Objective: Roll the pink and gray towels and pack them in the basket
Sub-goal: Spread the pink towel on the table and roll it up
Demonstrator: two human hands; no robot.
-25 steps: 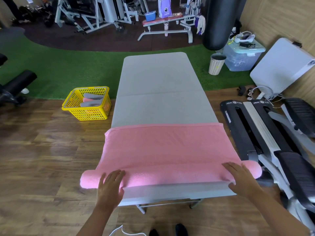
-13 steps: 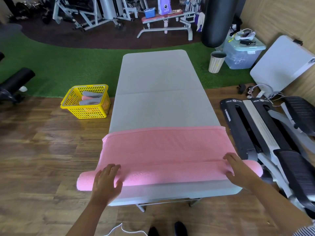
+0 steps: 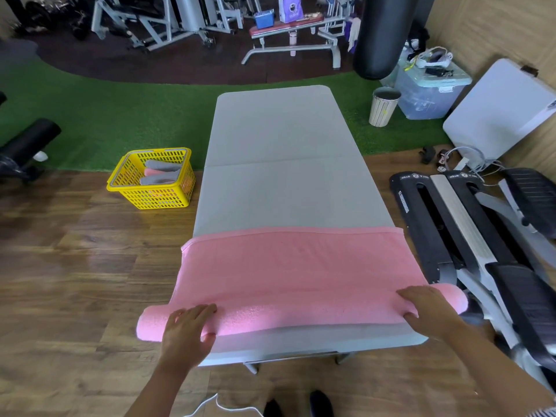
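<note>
A pink towel (image 3: 298, 266) lies across the near end of the grey table (image 3: 282, 164), its near edge rolled into a long tube that overhangs both sides. My left hand (image 3: 188, 332) rests flat on the roll near its left end. My right hand (image 3: 427, 311) presses on the roll near its right end. The flat part of the towel stretches away from me. On the floor to the left stands a yellow basket (image 3: 126, 179) holding rolled grey towels (image 3: 162, 166) and a pink one between them.
A black stepper machine (image 3: 469, 236) stands close on the right of the table. Beyond it are a bin (image 3: 383, 106), a clear storage box (image 3: 430, 88), a white folded table (image 3: 499, 112) and a punch bag (image 3: 382, 34). Gym benches stand at the back.
The roll has grown thicker and moved a little further up the table under both hands. The flat part of the towel is shorter.
</note>
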